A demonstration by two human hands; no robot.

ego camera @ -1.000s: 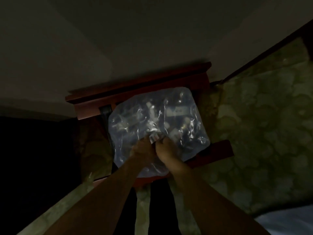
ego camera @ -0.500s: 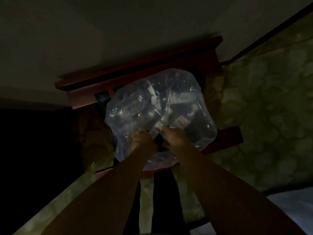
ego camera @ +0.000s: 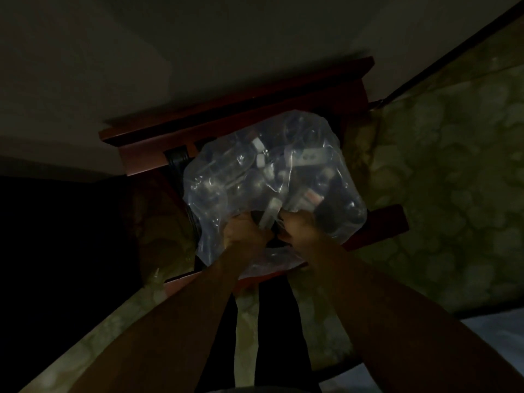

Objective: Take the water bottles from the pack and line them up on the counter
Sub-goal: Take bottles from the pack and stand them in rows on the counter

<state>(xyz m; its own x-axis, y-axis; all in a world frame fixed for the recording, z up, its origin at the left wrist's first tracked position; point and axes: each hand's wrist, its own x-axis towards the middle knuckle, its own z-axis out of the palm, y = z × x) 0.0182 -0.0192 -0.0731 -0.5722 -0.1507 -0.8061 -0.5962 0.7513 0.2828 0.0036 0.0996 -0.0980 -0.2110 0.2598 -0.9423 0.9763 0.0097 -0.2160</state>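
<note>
A pack of water bottles (ego camera: 272, 177) wrapped in clear plastic film sits on a dark red wooden chair (ego camera: 235, 114) in a dim room. White bottle caps and labels show through the film. My left hand (ego camera: 243, 231) and my right hand (ego camera: 297, 226) both grip the film at the pack's near edge, close together. A dark gap in the film shows between them, with a white cap at its top. No bottle stands outside the pack.
The chair's backrest stands against a pale wall (ego camera: 198, 52). A green patterned floor (ego camera: 439, 180) spreads to the right and lower left. A pale blue cloth (ego camera: 499, 336) lies at the lower right corner. The left side is in deep shadow.
My hands have drawn slightly apart on the film and the dark gap between them has widened. The view has shifted a little; the pack stays on the chair.
</note>
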